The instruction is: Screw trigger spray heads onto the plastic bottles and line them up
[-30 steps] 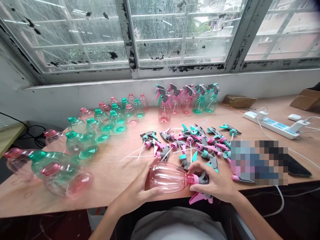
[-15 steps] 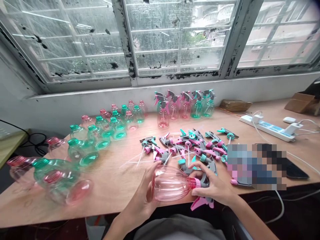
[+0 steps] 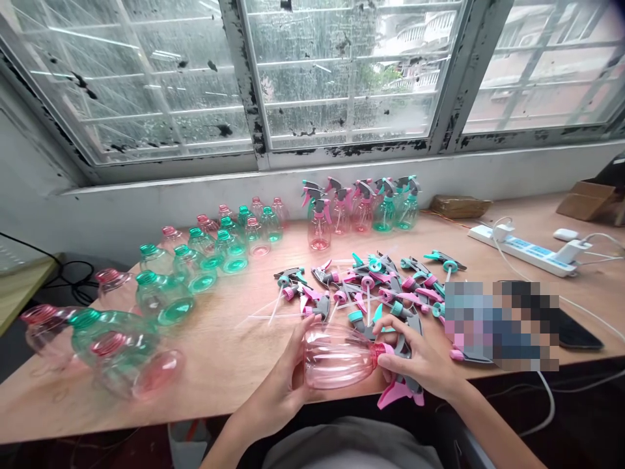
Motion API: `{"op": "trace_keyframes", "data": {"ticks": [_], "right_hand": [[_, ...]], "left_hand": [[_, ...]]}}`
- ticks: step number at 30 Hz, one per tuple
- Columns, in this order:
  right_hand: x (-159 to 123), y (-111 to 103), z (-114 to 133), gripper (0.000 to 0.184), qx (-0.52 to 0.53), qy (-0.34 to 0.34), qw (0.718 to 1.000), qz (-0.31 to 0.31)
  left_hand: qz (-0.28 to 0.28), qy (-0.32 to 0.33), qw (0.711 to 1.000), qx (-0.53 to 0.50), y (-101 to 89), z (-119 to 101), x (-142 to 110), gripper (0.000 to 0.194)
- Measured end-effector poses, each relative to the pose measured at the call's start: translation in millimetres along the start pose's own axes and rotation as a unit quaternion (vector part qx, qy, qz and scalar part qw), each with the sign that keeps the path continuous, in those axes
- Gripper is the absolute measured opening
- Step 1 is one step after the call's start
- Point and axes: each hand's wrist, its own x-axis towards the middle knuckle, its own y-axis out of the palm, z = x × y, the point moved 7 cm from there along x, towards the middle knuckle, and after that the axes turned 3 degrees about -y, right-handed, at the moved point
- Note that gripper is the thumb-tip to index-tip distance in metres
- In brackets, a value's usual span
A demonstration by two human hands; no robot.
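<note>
A clear pink spray bottle (image 3: 339,357) lies sideways in the air at the table's front edge. My left hand (image 3: 288,374) is closed around its base end. At the neck, my right hand (image 3: 415,358) grips the pink collar of a grey and pink trigger sprayer (image 3: 403,391), which sits on the bottle's mouth; the trigger points down. How far the collar is screwed on I cannot tell. Just beyond the hands lies a pile of loose trigger sprayers (image 3: 367,283) in pink, teal and grey, some with thin straws.
Open pink and green bottles (image 3: 163,296) stand in rows on the left of the wooden table (image 3: 234,365). Several bottles with sprayers fitted (image 3: 319,228) stand by the wall. To the right are a white power strip (image 3: 522,251), a phone (image 3: 579,329), cables and cardboard boxes (image 3: 586,200).
Both hands and the bottle have shifted slightly to the right. My right hand's fingers have moved around the collar, and the sprayer's trigger has shifted a little right and down.
</note>
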Motion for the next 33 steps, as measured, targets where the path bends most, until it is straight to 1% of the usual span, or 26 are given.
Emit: {"op": "trace_keyframes", "data": {"ticks": [4,5,6,8,9,10,11,14,16,21,25,27,29,30,31,33], "right_hand": [[0,6,-7,0.04,0.069,0.025,0.997,0.012],[1,6,-7,0.044,0.081,0.026,0.996,0.007],[1,5,-7,0.05,0.089,0.025,0.996,-0.002],[2,2,-6,0.063,0.098,0.02,0.995,-0.023],[2,0,-6,0.069,0.096,0.017,0.995,-0.034],[3,-2,-6,0.071,0.092,0.012,0.995,-0.046],[3,-4,-6,0.07,0.084,0.007,0.995,-0.056],[5,-7,-9,0.05,0.063,0.01,0.996,-0.067],[5,-6,-11,0.042,0.07,0.019,0.995,-0.062],[4,-3,-8,0.041,0.073,0.027,0.996,-0.047],[3,-4,1,0.034,0.035,0.0,0.998,-0.049],[3,-4,5,0.032,0.025,-0.011,0.998,-0.053],[3,-2,5,0.032,0.027,-0.01,0.999,-0.046],[3,0,4,0.032,0.029,-0.006,0.999,-0.039],[3,1,4,0.032,0.03,-0.004,0.999,-0.032],[4,1,4,0.032,0.026,-0.003,0.999,-0.027]], "left_hand": [[-0.003,0.007,1.0,0.018,0.7,0,1,0.084],[-0.002,0.006,1.0,0.025,1.4,-1,1,0.088],[-0.001,0.002,0.999,0.032,2.1,-2,0,0.096],[-0.001,-0.013,0.999,0.049,3.2,-3,0,0.119],[-0.002,-0.021,0.998,0.058,3.4,-4,0,0.126],[-0.006,-0.027,0.997,0.068,3.2,-4,-1,0.127],[-0.012,-0.03,0.996,0.078,2.8,-4,-2,0.123],[-0.021,-0.028,0.995,0.092,1.6,-5,-3,0.106],[-0.025,-0.022,0.996,0.087,0.8,-6,-3,0.103],[-0.034,-0.007,0.997,0.075,0.5,-6,-2,0.099],[-0.056,0.012,0.996,0.063,-0.9,-5,-4,0.075],[-0.056,0.011,0.997,0.055,-0.8,-2,-4,0.07],[-0.055,0.006,0.998,0.044,-0.8,0,-3,0.072],[-0.054,0.002,0.998,0.036,-0.7,1,-2,0.076],[-0.054,-0.002,0.998,0.029,-0.6,2,-1,0.083],[-0.049,-0.009,0.998,0.029,0.7,4,1,0.109]]}}
